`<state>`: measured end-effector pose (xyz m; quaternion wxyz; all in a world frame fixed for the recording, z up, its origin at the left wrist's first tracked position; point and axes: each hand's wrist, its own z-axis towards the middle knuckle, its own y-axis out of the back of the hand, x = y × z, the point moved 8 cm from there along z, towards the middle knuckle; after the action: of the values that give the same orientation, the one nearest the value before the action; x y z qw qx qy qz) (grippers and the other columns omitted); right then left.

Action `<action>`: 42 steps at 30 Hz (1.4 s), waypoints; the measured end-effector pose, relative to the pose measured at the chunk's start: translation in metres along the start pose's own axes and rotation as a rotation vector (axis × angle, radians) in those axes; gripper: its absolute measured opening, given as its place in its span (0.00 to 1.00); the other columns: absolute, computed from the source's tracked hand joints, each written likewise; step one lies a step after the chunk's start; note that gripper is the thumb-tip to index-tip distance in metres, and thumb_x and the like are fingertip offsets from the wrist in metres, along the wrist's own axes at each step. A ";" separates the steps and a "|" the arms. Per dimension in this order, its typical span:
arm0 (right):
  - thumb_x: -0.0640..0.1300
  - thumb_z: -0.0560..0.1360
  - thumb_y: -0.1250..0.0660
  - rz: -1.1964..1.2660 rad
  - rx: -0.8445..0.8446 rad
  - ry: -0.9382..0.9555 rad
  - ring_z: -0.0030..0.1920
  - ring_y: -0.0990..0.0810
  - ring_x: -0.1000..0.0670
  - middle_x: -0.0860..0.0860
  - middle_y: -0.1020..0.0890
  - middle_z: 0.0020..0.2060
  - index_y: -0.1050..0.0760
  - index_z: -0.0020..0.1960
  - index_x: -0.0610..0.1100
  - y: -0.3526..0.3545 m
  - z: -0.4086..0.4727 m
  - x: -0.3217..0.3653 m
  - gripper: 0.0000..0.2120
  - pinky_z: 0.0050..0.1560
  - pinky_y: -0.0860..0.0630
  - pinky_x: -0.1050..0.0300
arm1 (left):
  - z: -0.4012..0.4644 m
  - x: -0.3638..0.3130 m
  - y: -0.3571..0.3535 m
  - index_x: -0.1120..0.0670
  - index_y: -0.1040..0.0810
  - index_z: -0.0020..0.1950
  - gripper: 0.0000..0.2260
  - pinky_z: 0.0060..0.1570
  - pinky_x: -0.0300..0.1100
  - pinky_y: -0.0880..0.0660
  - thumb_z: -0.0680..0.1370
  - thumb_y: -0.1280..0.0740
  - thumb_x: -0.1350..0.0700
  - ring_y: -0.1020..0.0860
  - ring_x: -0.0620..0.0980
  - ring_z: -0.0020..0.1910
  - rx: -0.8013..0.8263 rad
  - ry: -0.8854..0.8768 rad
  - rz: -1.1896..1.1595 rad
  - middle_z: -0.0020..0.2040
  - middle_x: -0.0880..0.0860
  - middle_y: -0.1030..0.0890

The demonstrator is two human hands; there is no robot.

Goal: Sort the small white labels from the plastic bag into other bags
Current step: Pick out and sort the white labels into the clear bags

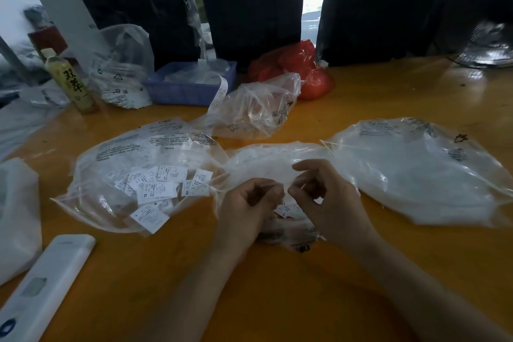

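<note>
Left hand and right hand: fingers curled, close together over centre bag; held item indiscernible. Labels inside left bag; right bag alongside on orange table.

On the orange table before you, a clear printed plastic bag lies flat at left, holding loose small white labels. A crumpled centre bag holds a few more labels; another clear bag lies at right.
</note>
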<state>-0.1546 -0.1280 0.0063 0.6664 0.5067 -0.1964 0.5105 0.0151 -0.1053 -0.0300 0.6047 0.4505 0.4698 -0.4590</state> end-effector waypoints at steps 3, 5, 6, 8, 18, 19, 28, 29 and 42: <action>0.49 0.77 0.27 0.108 0.058 -0.145 0.42 0.17 0.55 0.60 0.18 0.44 0.30 0.67 0.54 -0.002 0.002 -0.009 0.22 0.43 0.18 0.59 | 0.001 0.004 0.002 0.39 0.13 0.49 0.09 0.47 0.42 0.17 0.72 0.23 0.39 0.13 0.46 0.48 -0.026 0.039 -0.061 0.47 0.46 0.12; 0.59 0.75 0.30 0.108 0.120 -0.229 0.41 0.16 0.56 0.62 0.17 0.45 0.29 0.65 0.56 -0.005 0.001 -0.014 0.21 0.43 0.17 0.57 | 0.001 0.007 0.002 0.39 0.13 0.48 0.04 0.47 0.43 0.17 0.74 0.23 0.46 0.13 0.48 0.48 -0.032 0.057 -0.081 0.47 0.47 0.12; 0.62 0.73 0.31 0.089 0.142 -0.250 0.41 0.16 0.57 0.62 0.17 0.44 0.27 0.62 0.56 -0.006 0.001 -0.015 0.21 0.43 0.17 0.56 | 0.001 0.007 0.002 0.40 0.13 0.48 0.04 0.47 0.43 0.16 0.76 0.23 0.49 0.13 0.48 0.48 -0.032 0.060 -0.082 0.46 0.48 0.12; 0.61 0.74 0.31 0.041 0.139 -0.251 0.39 0.17 0.58 0.59 0.16 0.40 0.22 0.53 0.53 -0.005 0.001 -0.018 0.15 0.42 0.18 0.57 | 0.000 0.008 0.002 0.40 0.13 0.49 0.07 0.47 0.44 0.16 0.77 0.23 0.53 0.13 0.49 0.48 -0.030 0.057 -0.070 0.46 0.48 0.12; 0.55 0.79 0.32 -0.032 0.133 -0.210 0.36 0.18 0.57 0.55 0.17 0.35 0.20 0.46 0.51 -0.006 0.001 -0.018 0.09 0.36 0.21 0.62 | -0.001 0.008 0.000 0.40 0.14 0.55 0.07 0.46 0.39 0.17 0.77 0.24 0.46 0.14 0.47 0.50 0.000 0.074 -0.107 0.49 0.48 0.12; 0.56 0.79 0.33 -0.052 0.138 -0.214 0.35 0.19 0.59 0.57 0.17 0.35 0.21 0.45 0.50 -0.007 0.001 -0.018 0.11 0.35 0.22 0.63 | -0.001 0.008 0.001 0.41 0.13 0.53 0.05 0.45 0.38 0.17 0.78 0.25 0.47 0.14 0.47 0.49 -0.011 0.076 -0.114 0.48 0.49 0.12; 0.57 0.77 0.30 0.010 0.179 -0.169 0.43 0.18 0.61 0.65 0.18 0.42 0.22 0.53 0.58 -0.010 0.000 -0.016 0.06 0.41 0.21 0.66 | 0.002 0.011 0.003 0.43 0.15 0.52 0.09 0.48 0.43 0.16 0.79 0.26 0.58 0.12 0.53 0.50 0.003 0.067 -0.176 0.49 0.51 0.13; 0.54 0.77 0.29 0.026 0.170 -0.164 0.43 0.18 0.60 0.63 0.18 0.42 0.21 0.51 0.57 -0.008 0.001 -0.016 0.04 0.41 0.22 0.66 | 0.001 0.010 0.002 0.43 0.15 0.52 0.07 0.49 0.45 0.16 0.78 0.26 0.55 0.12 0.54 0.50 0.004 0.065 -0.163 0.49 0.50 0.13; 0.52 0.84 0.40 -0.572 0.172 0.086 0.57 0.23 0.52 0.51 0.20 0.60 0.22 0.66 0.48 -0.016 0.007 -0.010 0.15 0.58 0.27 0.56 | 0.008 0.013 0.004 0.52 0.19 0.40 0.06 0.49 0.51 0.16 0.76 0.27 0.60 0.14 0.57 0.54 0.014 0.172 -0.637 0.51 0.58 0.13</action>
<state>-0.1431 -0.1384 -0.0066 0.7456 0.5739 0.0266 0.3377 0.0218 -0.1141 -0.0416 0.3858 0.3222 0.6330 -0.5888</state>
